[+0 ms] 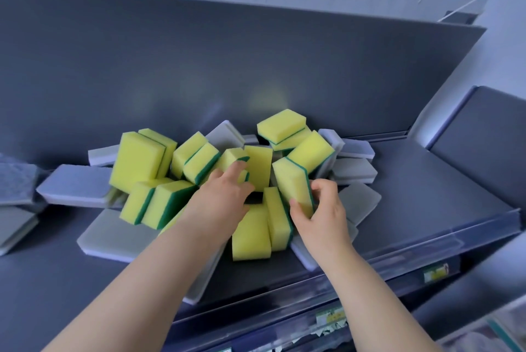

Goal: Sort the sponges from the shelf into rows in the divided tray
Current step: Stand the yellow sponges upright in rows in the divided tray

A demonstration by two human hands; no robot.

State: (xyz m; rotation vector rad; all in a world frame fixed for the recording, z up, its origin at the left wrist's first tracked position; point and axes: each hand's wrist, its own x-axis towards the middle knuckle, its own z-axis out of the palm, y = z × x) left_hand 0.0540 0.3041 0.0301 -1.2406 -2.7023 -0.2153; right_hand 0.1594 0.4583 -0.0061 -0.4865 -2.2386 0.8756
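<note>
- Head view shows a dark grey metal shelf point(412, 195) carrying a loose pile of rectangular yellow foam sponges point(142, 158) with green scouring backs, mixed with flat grey-and-white sponges point(113, 232).
- The right hand point(321, 209) pinches one tilted yellow-and-green sponge point(293, 183). The thumb is on its near lower end and the curled fingers are on its green edge. The sponge leans among its neighbours and seems not lifted free yet.
- The left hand point(225, 195) reaches into the middle of the pile. Its fingers are almost straight and touch a small yellow sponge point(232, 159), with the thumb held apart, so it is not closed around anything.
- The divided tray is not in view, so every sponge visible lies on the shelf.
- Possible problem: the pile is unstable, with many sponges standing on edge and leaning on each other. Pulling the pinched one out may make the two upright yellow sponges just beside it fall.
- Possible problem: some grey-and-white sponges lie close to the transparent front rail point(427, 240). A push from the forearms may slide them over it.
- Possible problem: soft foam bends under a pinch at one end, so the sponge may slip during carrying.
</note>
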